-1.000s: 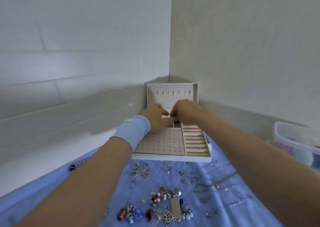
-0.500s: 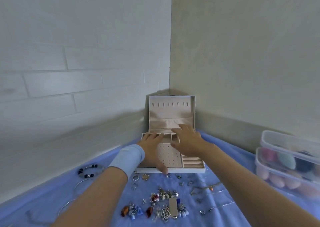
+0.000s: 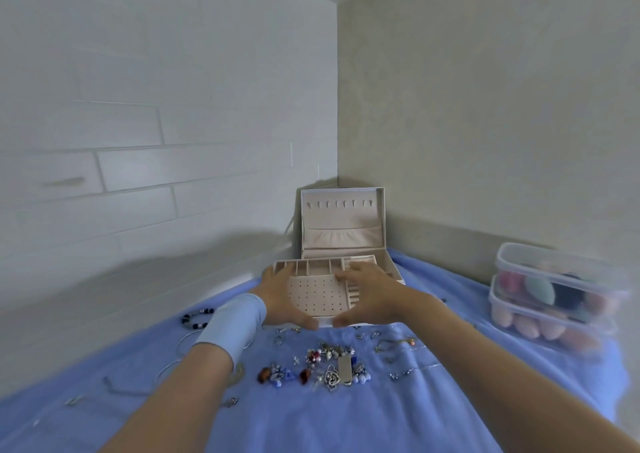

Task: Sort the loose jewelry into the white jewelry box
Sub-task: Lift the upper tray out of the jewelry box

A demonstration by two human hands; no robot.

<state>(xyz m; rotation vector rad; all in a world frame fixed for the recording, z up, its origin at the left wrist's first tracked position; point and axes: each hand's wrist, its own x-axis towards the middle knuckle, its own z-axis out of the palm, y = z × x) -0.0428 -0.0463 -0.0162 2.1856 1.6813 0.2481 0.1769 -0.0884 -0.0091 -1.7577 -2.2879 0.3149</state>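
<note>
Partly obscured view. Logged the white jewelry box (image 3: 343, 217) at the far end of the blue cloth (image 3: 346, 418), set into the corner of the two walls. Noted lid upright at the back, open face toward the wearer, with a row of small hooks near its top and a gathered pocket below. Recorded the tray (image 3: 317, 295) with long axis running left to right, front edge toward the wearer, small compartments along the far edge, perforated panel in the middle. Cannot see the slotted right section in full: covered by the right hand (image 3: 372, 295), fingers lying over it, thumb hooked at the tray's front edge. Noted left hand (image 3: 278, 298) gripping the tray's left side, thumb curled round the front edge, blue wristband (image 3: 232, 324) on the wrist. Cannot tell whether tray is lifted clear of the box base. Logged loose jewelry (image 3: 325, 366) clustered on the cloth just in front of the box, single pieces too small to name. Noted beaded bracelet (image 3: 199, 326) at left, partly behind the wristband. Noted stacked clear containers (image 3: 554, 300) at right, contents blurred.
</note>
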